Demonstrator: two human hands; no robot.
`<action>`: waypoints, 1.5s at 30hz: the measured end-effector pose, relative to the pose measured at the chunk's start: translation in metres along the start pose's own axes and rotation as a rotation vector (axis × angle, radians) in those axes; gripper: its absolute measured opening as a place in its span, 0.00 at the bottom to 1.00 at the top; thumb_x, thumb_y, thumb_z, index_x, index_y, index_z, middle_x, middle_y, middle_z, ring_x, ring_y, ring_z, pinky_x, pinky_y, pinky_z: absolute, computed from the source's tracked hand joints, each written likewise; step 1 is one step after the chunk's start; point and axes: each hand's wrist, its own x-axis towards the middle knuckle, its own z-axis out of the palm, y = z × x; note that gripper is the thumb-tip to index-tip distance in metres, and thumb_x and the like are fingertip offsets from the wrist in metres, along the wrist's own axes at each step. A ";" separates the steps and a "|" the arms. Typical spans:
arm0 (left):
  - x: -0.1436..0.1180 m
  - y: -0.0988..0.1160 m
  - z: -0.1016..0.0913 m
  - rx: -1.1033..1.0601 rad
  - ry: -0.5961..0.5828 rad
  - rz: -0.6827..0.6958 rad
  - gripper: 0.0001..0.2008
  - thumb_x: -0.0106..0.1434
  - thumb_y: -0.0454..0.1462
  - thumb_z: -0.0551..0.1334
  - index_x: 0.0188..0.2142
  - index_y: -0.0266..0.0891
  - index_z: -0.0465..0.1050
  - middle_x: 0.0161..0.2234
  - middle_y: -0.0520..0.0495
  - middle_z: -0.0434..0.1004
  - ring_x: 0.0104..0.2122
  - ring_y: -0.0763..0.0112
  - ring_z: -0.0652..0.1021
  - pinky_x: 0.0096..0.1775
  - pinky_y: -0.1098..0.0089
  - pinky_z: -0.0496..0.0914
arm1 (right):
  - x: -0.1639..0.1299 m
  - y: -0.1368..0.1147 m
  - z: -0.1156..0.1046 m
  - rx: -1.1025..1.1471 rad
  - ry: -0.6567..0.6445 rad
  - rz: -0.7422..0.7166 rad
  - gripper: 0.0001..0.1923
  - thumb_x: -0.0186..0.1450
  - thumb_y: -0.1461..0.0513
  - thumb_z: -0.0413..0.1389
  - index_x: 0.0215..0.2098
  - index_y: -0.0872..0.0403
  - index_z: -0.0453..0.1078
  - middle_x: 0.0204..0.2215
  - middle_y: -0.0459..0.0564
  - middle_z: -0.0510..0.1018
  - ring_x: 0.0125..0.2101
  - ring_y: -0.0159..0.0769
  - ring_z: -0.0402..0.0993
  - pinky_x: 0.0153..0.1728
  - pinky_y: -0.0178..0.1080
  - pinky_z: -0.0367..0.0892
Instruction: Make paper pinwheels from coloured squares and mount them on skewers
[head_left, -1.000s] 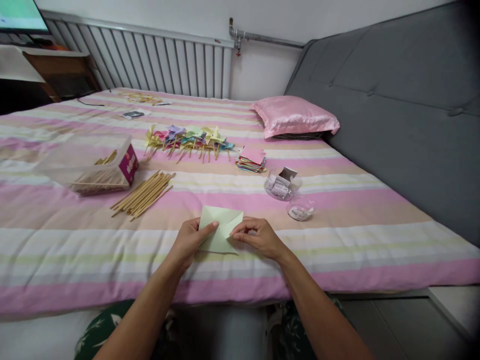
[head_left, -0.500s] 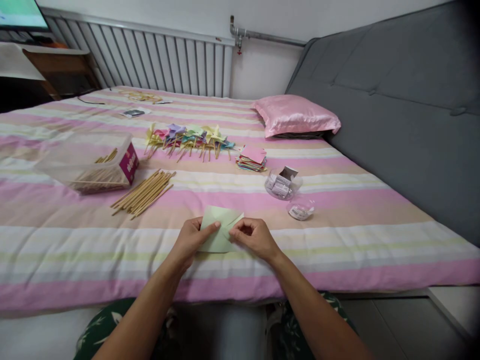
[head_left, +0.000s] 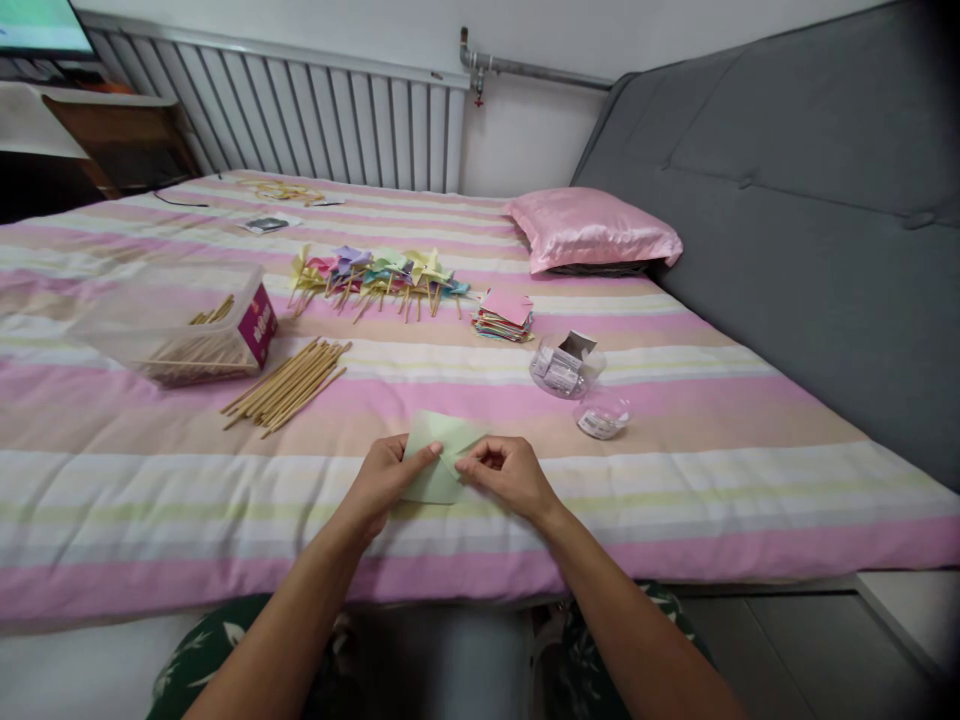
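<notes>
- Striped bed (head_left: 675,480) in pink, cream and pale green bands, with a ribbed radiator (head_left: 300,115) behind and a grey sofa back (head_left: 787,200) along the right.
- Pale green paper square (head_left: 439,445) near the front edge of the bed, partly folded, pinched between both hands.
- Left hand (head_left: 386,480) closed on the paper's left edge, thumb on top.
- Right hand (head_left: 510,475) closed on the paper's right part, fingertips (head_left: 466,463) pinching a fold near its middle.
- Loose bundle of wooden sticks (head_left: 289,385) to the upper left of the hands, well apart from them.
- Clear plastic box (head_left: 172,325) holding more sticks, just left of the bundle.
- Row of finished paper pinwheels (head_left: 375,275) farther back.
- Stack of coloured paper squares (head_left: 504,317) right of the pinwheels.
- Two small clear containers (head_left: 566,368) to the upper right of the hands.
- Pink satin pillow (head_left: 592,230) against the sofa back.
</notes>
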 end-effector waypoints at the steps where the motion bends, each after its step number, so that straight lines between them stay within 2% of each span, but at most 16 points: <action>1: 0.000 0.000 0.000 0.004 -0.004 -0.001 0.15 0.49 0.46 0.67 0.27 0.35 0.76 0.23 0.47 0.77 0.21 0.72 0.72 0.24 0.74 0.63 | 0.000 -0.001 0.000 -0.003 0.003 0.002 0.12 0.56 0.55 0.60 0.25 0.56 0.73 0.22 0.50 0.78 0.21 0.32 0.72 0.23 0.32 0.64; 9: 0.000 -0.001 -0.001 0.037 -0.032 0.003 0.17 0.50 0.48 0.66 0.28 0.33 0.75 0.23 0.47 0.76 0.21 0.73 0.71 0.24 0.75 0.61 | 0.000 -0.002 0.000 -0.054 0.021 0.004 0.12 0.56 0.56 0.60 0.23 0.57 0.73 0.21 0.50 0.78 0.21 0.31 0.71 0.22 0.31 0.63; 16: 0.001 -0.003 -0.003 0.036 -0.062 0.013 0.17 0.48 0.45 0.68 0.32 0.33 0.76 0.25 0.47 0.77 0.24 0.71 0.73 0.27 0.74 0.64 | 0.000 -0.003 0.000 -0.062 0.024 0.001 0.13 0.56 0.55 0.60 0.23 0.57 0.73 0.21 0.50 0.78 0.21 0.31 0.72 0.22 0.31 0.63; 26: 0.000 -0.002 0.000 0.007 -0.025 0.012 0.17 0.46 0.44 0.69 0.31 0.32 0.75 0.24 0.47 0.77 0.23 0.71 0.73 0.27 0.73 0.65 | -0.002 -0.005 0.003 -0.102 0.077 -0.022 0.11 0.56 0.56 0.59 0.23 0.56 0.70 0.19 0.48 0.76 0.19 0.30 0.69 0.21 0.31 0.62; 29: 0.001 -0.004 0.001 -0.017 0.011 0.009 0.18 0.45 0.44 0.70 0.31 0.32 0.75 0.24 0.46 0.77 0.23 0.70 0.73 0.27 0.72 0.65 | -0.003 -0.002 0.008 -0.042 0.165 -0.047 0.12 0.54 0.56 0.61 0.30 0.54 0.66 0.19 0.43 0.73 0.18 0.28 0.67 0.20 0.30 0.61; 33: 0.004 -0.008 0.001 -0.044 0.115 0.057 0.18 0.45 0.44 0.69 0.31 0.32 0.75 0.24 0.47 0.77 0.23 0.70 0.73 0.27 0.73 0.65 | -0.004 0.000 0.014 0.077 0.321 -0.082 0.32 0.51 0.56 0.64 0.49 0.51 0.55 0.32 0.45 0.73 0.22 0.28 0.70 0.24 0.32 0.65; 35: 0.004 -0.010 0.002 -0.055 0.149 0.085 0.18 0.46 0.44 0.69 0.31 0.32 0.76 0.24 0.47 0.77 0.23 0.71 0.73 0.26 0.74 0.64 | -0.004 -0.001 0.016 0.100 0.321 -0.074 0.36 0.51 0.56 0.64 0.52 0.51 0.51 0.36 0.47 0.73 0.25 0.29 0.70 0.26 0.33 0.65; 37: 0.004 -0.011 0.004 -0.059 0.161 0.101 0.17 0.46 0.44 0.69 0.31 0.32 0.76 0.23 0.48 0.76 0.22 0.72 0.72 0.26 0.74 0.64 | -0.004 -0.002 0.017 0.090 0.264 -0.068 0.30 0.53 0.56 0.62 0.49 0.53 0.57 0.33 0.47 0.74 0.27 0.30 0.70 0.26 0.32 0.64; 41: 0.001 -0.011 0.010 -0.062 0.162 0.124 0.17 0.46 0.44 0.69 0.31 0.32 0.76 0.24 0.48 0.77 0.22 0.72 0.72 0.26 0.73 0.64 | -0.005 -0.002 0.016 -0.013 0.192 -0.077 0.12 0.55 0.56 0.60 0.33 0.56 0.68 0.25 0.46 0.72 0.26 0.31 0.67 0.27 0.33 0.62; 43: -0.001 -0.012 0.013 -0.070 0.154 0.126 0.16 0.46 0.43 0.69 0.31 0.32 0.76 0.25 0.48 0.77 0.22 0.72 0.72 0.26 0.73 0.65 | -0.005 0.000 0.016 -0.046 0.213 -0.070 0.10 0.56 0.56 0.59 0.29 0.56 0.69 0.23 0.45 0.71 0.24 0.30 0.65 0.26 0.33 0.62; 45: -0.002 -0.012 0.016 -0.077 0.140 0.125 0.16 0.47 0.43 0.69 0.31 0.32 0.76 0.25 0.48 0.77 0.23 0.72 0.72 0.27 0.74 0.65 | -0.005 0.004 0.017 -0.038 0.243 -0.058 0.10 0.56 0.56 0.58 0.29 0.56 0.70 0.22 0.45 0.71 0.24 0.30 0.64 0.25 0.33 0.61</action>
